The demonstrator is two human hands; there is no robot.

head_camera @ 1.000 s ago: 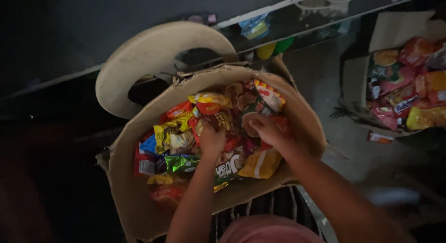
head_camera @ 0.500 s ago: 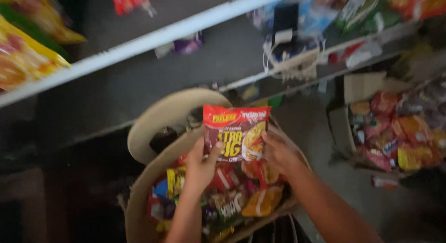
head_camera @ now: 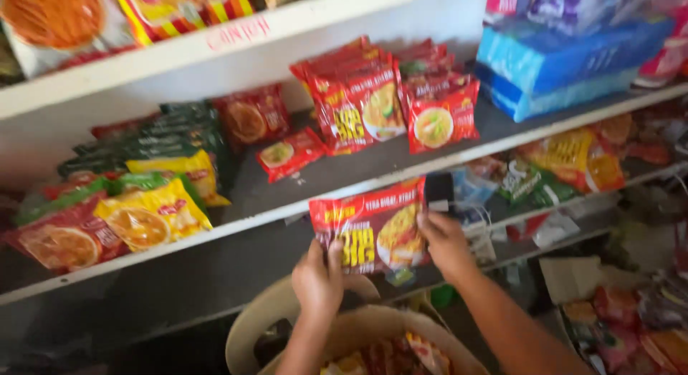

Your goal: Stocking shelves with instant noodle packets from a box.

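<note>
The red plastic noodle packet (head_camera: 373,232) has risen from the brown cardboard box (head_camera: 387,332) to the grey shelf edge (head_camera: 236,221); left hand (head_camera: 317,280) and right hand (head_camera: 446,240) grip its lower corners, ready for shelving.

A noodle packet (head_camera: 373,232) is held between the left hand (head_camera: 317,280) at its lower left corner and the right hand (head_camera: 446,242) at its right edge, in front of the middle shelf (head_camera: 287,185) and above an open cardboard box (head_camera: 373,339) in which more packets are piled. On that shelf, a row of upright noodle packets (head_camera: 390,103) is stood behind and above the held packet, a single packet (head_camera: 290,153) is laid flat to their left, and leaning stacks of packets (head_camera: 136,181) are set further left. To the right of the upright row, stacked wrapped packs (head_camera: 566,56) are placed, and on the shelf below them, right of the right hand, further snack bags (head_camera: 566,164) are lined.
</note>
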